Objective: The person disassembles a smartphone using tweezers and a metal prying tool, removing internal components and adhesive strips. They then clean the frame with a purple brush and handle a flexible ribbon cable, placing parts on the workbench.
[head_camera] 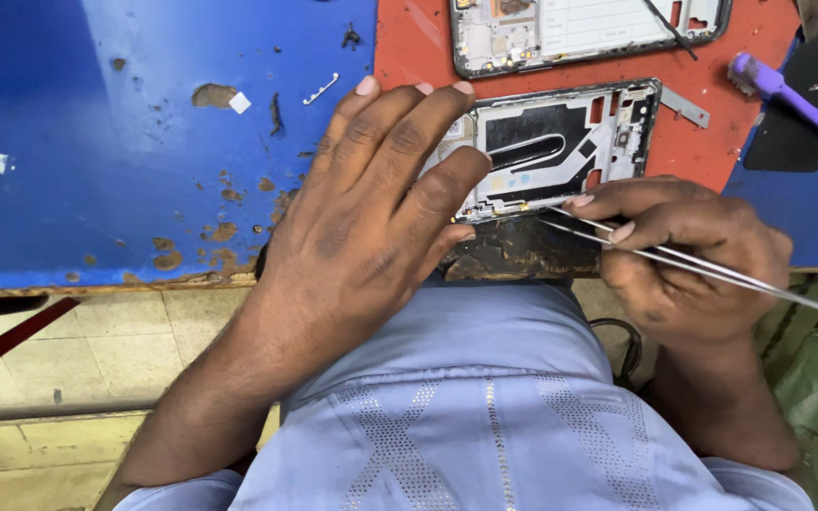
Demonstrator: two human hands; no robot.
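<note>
Already stripped of its screen and back, the phone frame (560, 151) lies on the red mat (712, 142) at the near edge of the blue desk (97, 142), its inner plate, black strips and cut-outs open to view. The left hand (371, 199) lies flat with fingers spread, pressing down on the frame's left end — it grips nothing. The right hand (684, 255) pinches a pair of metal tweezers (636, 244), whose tips reach the frame's lower edge, near a small gold-coloured part; whether they hold anything is too small to tell. By the look of it, disassembly is well along and fine work on that edge remains. A second opened phone (589, 33) lies just beyond, a purple brush (788, 95) to the right.
</note>
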